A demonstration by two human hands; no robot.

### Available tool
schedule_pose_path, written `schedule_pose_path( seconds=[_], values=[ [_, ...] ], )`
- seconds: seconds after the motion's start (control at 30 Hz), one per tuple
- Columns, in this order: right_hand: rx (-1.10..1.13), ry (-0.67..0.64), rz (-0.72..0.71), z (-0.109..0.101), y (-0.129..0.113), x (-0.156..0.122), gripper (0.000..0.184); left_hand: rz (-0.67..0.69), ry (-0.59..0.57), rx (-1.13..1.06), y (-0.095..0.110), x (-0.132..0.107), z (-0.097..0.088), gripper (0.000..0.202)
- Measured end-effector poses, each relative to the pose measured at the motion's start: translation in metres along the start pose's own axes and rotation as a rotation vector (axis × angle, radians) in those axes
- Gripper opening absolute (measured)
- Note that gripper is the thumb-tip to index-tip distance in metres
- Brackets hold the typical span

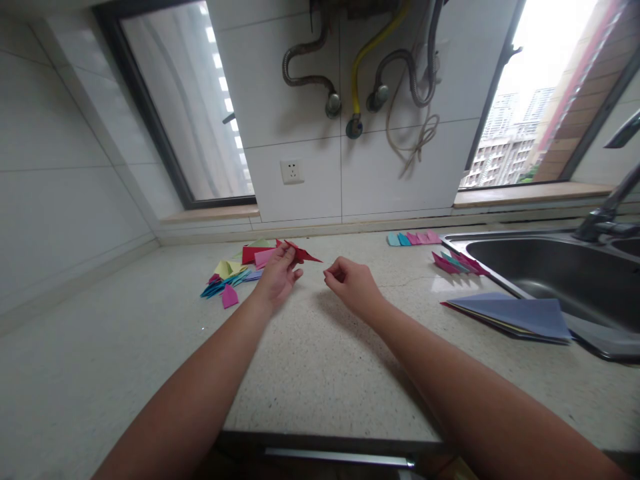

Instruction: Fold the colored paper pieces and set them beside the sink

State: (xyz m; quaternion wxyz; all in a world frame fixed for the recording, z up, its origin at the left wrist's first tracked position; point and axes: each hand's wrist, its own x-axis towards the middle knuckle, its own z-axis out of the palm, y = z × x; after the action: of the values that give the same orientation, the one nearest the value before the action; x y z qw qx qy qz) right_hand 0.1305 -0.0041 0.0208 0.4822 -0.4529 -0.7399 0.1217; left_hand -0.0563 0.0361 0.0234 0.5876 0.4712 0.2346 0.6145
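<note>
My left hand (281, 273) grips a red folded paper piece (306, 255), its sharp tip pointing right. My right hand (349, 283) is closed in a pinch just right of that tip, apart from it. Whether anything lies between its fingertips I cannot make out. Left of and behind my left hand lies a loose pile of folded papers, among them a yellow folded paper (229, 269), blue folded papers (216, 285) and a small magenta folded paper (230, 296).
At the back right is a row of small blue and pink folded papers (413, 239). Pointed magenta and teal folded papers (459, 263) and a stack of paper planes (515, 313) lie beside the steel sink (545, 267). A faucet (603, 220) rises behind it. The counter (320, 373) meets a tiled wall.
</note>
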Motion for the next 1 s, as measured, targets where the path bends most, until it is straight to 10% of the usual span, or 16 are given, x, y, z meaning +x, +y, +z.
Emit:
schedule_pose_path(
  seconds=[1.0],
  values=[
    [-0.460,-0.113,-0.139,-0.007,0.000,0.000,0.009,-0.068,0.000,0.084,-0.009,0.001,-0.004,0.029]
  ],
)
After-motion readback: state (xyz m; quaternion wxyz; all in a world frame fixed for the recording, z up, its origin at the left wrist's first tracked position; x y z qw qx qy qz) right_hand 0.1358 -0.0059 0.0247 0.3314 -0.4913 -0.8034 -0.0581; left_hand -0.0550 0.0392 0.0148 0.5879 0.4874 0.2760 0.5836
